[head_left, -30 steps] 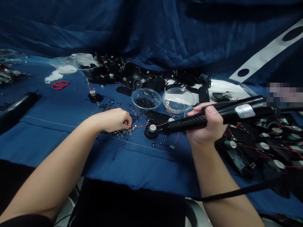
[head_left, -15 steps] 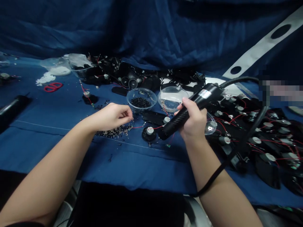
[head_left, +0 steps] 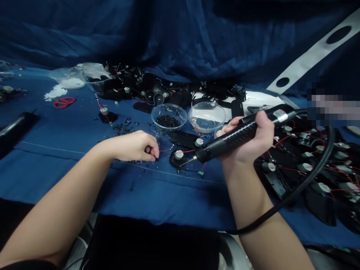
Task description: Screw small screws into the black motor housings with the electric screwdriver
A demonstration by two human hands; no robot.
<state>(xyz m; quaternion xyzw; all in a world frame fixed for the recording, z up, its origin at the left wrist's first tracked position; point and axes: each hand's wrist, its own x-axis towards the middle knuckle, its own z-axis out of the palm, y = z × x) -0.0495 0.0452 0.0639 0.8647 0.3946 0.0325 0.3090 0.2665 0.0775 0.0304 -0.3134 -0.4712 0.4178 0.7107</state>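
My right hand (head_left: 250, 140) is wrapped round a black corded electric screwdriver (head_left: 233, 138). Its thin metal bit points left and down, the tip at or just over the edge of a round black part (head_left: 176, 159) with a silver motor (head_left: 179, 154) on top. My left hand (head_left: 140, 146) is closed over the pile of small screws left of that part; what its fingertips hold, if anything, is too small to make out. A red wire (head_left: 165, 150) runs between the fingertips' side and the motor. Behind lies a flat black piece (head_left: 182, 139).
Two clear bowls, one with dark screws (head_left: 168, 120) and one nearly see-through (head_left: 206, 117), stand behind. Many wired black parts (head_left: 309, 167) fill the right side. Red scissors (head_left: 64, 102) and another black tool (head_left: 18, 129) lie left. The screwdriver's cord (head_left: 298, 191) crosses my right forearm.
My right hand has turned the screwdriver flatter and moved right, and its bit now shows by the round part. My left hand has lowered slightly towards the table, fingers curled.
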